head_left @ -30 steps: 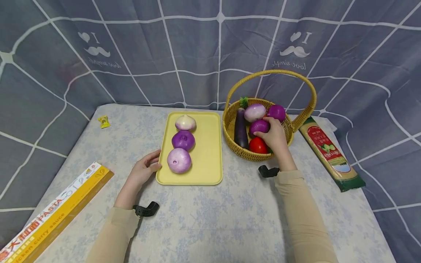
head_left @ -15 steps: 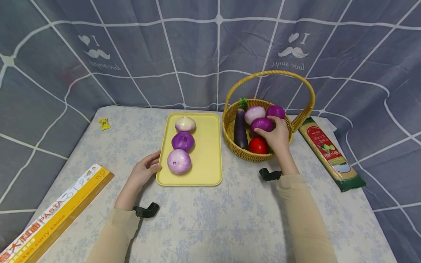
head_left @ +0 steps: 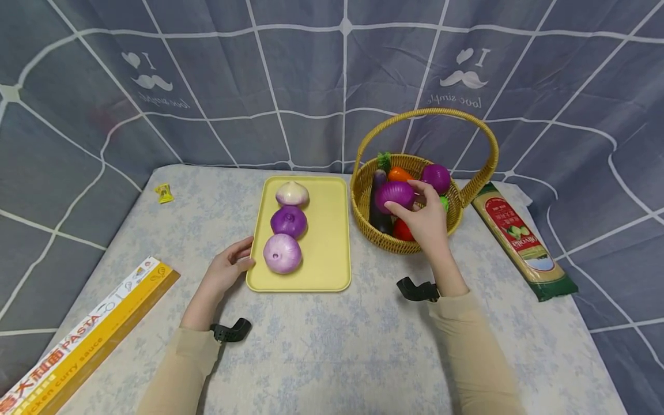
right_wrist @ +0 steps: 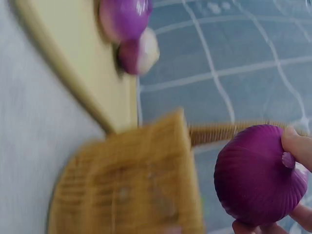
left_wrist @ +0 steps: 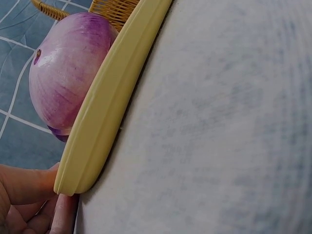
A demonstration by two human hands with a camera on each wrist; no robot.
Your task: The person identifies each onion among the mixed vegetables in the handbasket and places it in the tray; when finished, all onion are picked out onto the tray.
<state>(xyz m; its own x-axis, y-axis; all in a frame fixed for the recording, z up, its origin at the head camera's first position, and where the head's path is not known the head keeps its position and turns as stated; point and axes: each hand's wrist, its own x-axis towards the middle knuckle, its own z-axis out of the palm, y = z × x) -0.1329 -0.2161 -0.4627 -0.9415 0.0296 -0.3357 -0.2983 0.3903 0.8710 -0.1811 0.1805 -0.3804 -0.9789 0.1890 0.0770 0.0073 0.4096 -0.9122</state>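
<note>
My right hand (head_left: 427, 213) holds a purple onion (head_left: 393, 197) between thumb and fingers, over the wicker basket (head_left: 399, 246). The right wrist view shows this onion (right_wrist: 258, 175) above the basket's rim. Inside the basket are an eggplant (head_left: 378, 222), partly covered by the onion, another purple onion (head_left: 436, 178), an orange vegetable (head_left: 399, 174) and a partly hidden red tomato (head_left: 403, 230). My left hand (head_left: 228, 268) pinches the left edge of a yellow tray (head_left: 324, 236), its thumb at the rim (left_wrist: 61, 183). Three onions line the tray's left side, the nearest one pale purple (head_left: 282, 253).
The basket's tall handle (head_left: 430, 112) arches over its opening. A pasta packet (head_left: 524, 242) lies right of the basket. A long yellow pasta box (head_left: 98, 334) lies at the left, with a small yellow wrapper (head_left: 163, 193) beyond it. A grey curtain hangs behind the table.
My right hand has lifted the purple onion and moved it left and toward me, over the eggplant. The orange vegetable now shows; the basket's pale onion no longer does. The left hand stays put.
</note>
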